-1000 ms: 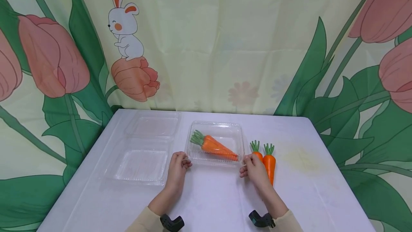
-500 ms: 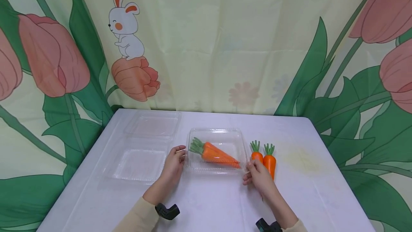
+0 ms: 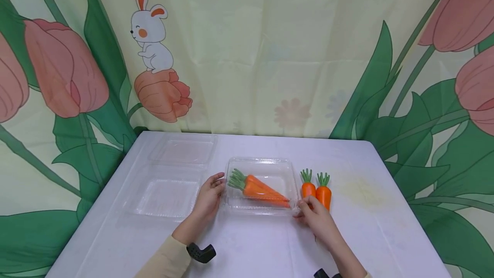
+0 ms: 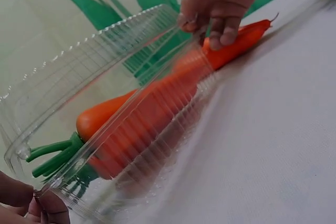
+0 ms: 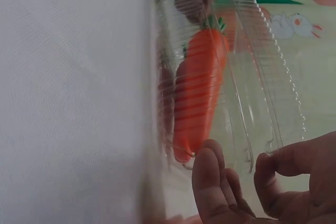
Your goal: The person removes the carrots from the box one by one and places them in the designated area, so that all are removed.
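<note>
A clear plastic clamshell box [image 3: 260, 168] sits in the middle of the table, its lid down over two orange carrots [image 3: 260, 190] with green tops. My left hand [image 3: 210, 196] is at the box's left side; in the left wrist view its fingertips [image 4: 50, 205] pinch the rim corner. At the front right corner, my right hand [image 3: 314, 216] pinches the rim between thumb and forefinger, which the right wrist view shows close up. Two more carrots [image 3: 323, 196] lie just right of the box, their lower ends partly hidden behind my right hand.
A second clear clamshell box [image 3: 167, 196] lies opened flat at the left, its lid toward the back. White cloth covers the table [image 3: 378, 235]. Behind the far edge hangs a printed curtain [image 3: 301, 55] with tulips and a rabbit.
The box with the carrots has come toward me. My right hand has moved nearer with its corner. My left hand has shifted from the front left corner up along the left side.
</note>
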`<state>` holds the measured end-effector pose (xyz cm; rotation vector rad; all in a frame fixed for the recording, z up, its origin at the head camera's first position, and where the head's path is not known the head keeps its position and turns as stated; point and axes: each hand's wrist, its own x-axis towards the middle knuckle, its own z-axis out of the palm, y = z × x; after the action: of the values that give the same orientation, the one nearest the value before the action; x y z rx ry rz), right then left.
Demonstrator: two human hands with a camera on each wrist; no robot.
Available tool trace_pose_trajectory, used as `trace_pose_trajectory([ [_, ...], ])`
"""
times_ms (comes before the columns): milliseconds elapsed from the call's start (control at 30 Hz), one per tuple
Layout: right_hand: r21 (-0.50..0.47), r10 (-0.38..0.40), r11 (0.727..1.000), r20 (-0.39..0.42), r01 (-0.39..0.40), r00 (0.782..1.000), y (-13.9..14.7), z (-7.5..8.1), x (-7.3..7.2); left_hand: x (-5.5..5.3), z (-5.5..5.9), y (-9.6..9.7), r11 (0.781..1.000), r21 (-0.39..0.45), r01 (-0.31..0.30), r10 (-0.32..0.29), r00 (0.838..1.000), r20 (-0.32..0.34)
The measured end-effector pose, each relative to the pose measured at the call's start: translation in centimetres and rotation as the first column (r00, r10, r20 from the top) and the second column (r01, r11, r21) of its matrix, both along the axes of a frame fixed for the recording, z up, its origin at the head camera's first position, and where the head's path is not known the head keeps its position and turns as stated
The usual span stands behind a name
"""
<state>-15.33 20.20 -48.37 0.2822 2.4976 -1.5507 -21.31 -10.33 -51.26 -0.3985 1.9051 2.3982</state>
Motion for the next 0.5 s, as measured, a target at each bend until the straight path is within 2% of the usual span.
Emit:
trace_pose_trajectory([
  [100, 0.108, 0.003, 0.994, -0.074, 0.005, 0.997, 0.4, 0.3, 0.0, 0.1, 0.0, 0.0, 1.000, 0.002, 0.010, -0.010, 1.000, -0.007],
  [200, 0.163, 0.002, 0.986, -0.156, 0.024, 0.988, 0.6, 0.6, -0.1, 0.3, 0.2, -0.1, 1.000, 0.005, 0.016, -0.016, 1.000, 0.000],
  [267, 0.167, -0.005, 0.985, -0.208, 0.041, 0.978, 0.6, 0.8, -0.1, 0.4, 0.2, -0.1, 1.000, 0.007, 0.020, -0.020, 1.000, 0.001],
  [500, 0.081, -0.081, 0.990, -0.327, 0.114, 0.941, 0.4, 1.6, -0.4, 0.5, -0.1, -0.1, 0.999, 0.019, 0.050, -0.050, 0.999, 0.001],
])
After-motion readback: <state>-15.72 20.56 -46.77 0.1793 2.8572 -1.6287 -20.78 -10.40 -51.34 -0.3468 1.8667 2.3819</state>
